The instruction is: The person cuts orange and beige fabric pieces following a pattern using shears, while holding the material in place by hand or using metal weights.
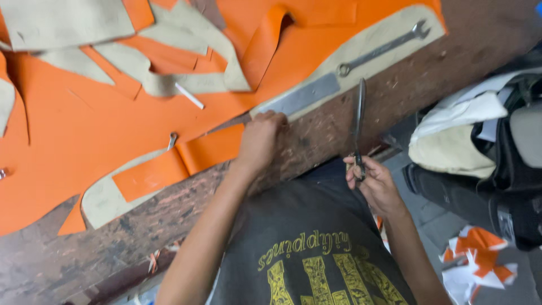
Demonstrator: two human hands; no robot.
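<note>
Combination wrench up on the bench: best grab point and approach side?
Grip the wrench mid-shank, from above. It lies flat on a beige strip over the orange sheet, slanting from the ring end at lower left to the open jaw at upper right. The shank is slim and uncovered; the metal ruler lies just below the ring end, so fingers probably fit best across the middle.

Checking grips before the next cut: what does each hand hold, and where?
The right hand holds the scissors by the handle loops. The left hand grips nothing, resting on the orange sheet's edge.
</note>
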